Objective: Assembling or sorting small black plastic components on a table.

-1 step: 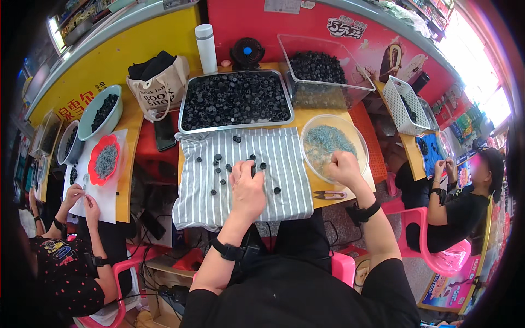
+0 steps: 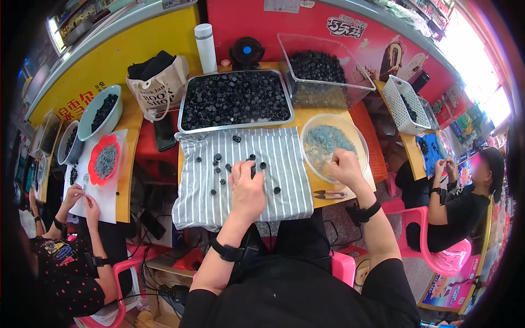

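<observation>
My left hand rests on a grey-and-white striped cloth, its fingers curled round a small black round part. Several more such parts lie scattered about it, among them one black part to its right and another to its left. My right hand is closed in a pinch over the near rim of a clear round bowl. Small grey-blue pieces are heaped in that bowl. Whatever the right fingertips hold, if anything, is hidden.
Behind the cloth stands a metal tray full of black parts, with a clear bin beside it. Snips lie below the bowl. A bottle, fan and tote bag stand farther back. People work at both sides.
</observation>
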Demonstrator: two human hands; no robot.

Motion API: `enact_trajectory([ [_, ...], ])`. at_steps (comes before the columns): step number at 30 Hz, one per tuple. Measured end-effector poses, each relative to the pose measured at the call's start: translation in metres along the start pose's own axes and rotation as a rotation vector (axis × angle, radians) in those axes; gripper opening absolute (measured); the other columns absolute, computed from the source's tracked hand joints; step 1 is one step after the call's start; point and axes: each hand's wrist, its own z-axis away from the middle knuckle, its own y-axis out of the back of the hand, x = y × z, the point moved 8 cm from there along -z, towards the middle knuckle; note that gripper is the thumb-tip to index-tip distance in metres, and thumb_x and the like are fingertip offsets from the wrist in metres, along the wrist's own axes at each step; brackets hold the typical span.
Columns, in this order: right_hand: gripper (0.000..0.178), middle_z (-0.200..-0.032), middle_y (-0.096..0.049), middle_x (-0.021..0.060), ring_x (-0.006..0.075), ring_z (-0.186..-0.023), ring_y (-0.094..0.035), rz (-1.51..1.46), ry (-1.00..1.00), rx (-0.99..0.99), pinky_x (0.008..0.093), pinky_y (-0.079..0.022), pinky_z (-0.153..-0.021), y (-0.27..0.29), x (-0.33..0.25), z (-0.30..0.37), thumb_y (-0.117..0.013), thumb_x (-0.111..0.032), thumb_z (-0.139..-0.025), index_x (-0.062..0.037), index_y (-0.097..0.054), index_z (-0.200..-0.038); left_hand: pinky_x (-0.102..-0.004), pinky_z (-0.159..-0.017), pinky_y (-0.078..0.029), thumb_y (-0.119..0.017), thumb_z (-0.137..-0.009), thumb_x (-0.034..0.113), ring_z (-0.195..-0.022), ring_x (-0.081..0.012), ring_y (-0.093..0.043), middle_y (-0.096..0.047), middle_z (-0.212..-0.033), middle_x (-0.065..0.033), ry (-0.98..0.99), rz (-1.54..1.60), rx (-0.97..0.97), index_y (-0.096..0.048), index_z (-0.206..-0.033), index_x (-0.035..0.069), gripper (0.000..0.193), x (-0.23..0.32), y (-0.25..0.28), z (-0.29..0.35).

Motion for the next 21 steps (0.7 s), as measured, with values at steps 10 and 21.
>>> enact_trajectory([
  [10, 0.010, -0.084, -0.065, 0.0038, 0.0091, -0.076, -0.059, -1.026, -0.048, 0.080, 0.0232, -0.047, -0.070, 0.017, -0.116, 0.047, -0.063, 0.010, -0.085, 0.0034, -0.066, -0.092, -0.0324, -0.069, -0.052, -0.072, -0.074, -0.007, -0.079, -0.0241, -0.065, -0.066, -0.089, -0.0118, 0.208, 0.685, -0.016, -0.060, -0.119, 0.001, 0.047, 0.010, 0.028, 0.018],
  [21, 0.014, -0.085, -0.065, 0.0092, 0.0187, -0.078, -0.063, -0.893, 0.217, 0.234, 0.0277, -0.050, -0.068, 0.001, -0.173, 0.076, -0.067, 0.012, -0.080, 0.0016, -0.066, -0.089, -0.0396, -0.074, -0.052, -0.068, -0.071, -0.012, -0.083, -0.0309, -0.063, -0.066, -0.092, -0.0150, 0.071, 0.630, -0.024, -0.052, -0.128, -0.003, 0.060, 0.032, 0.044, 0.022],
])
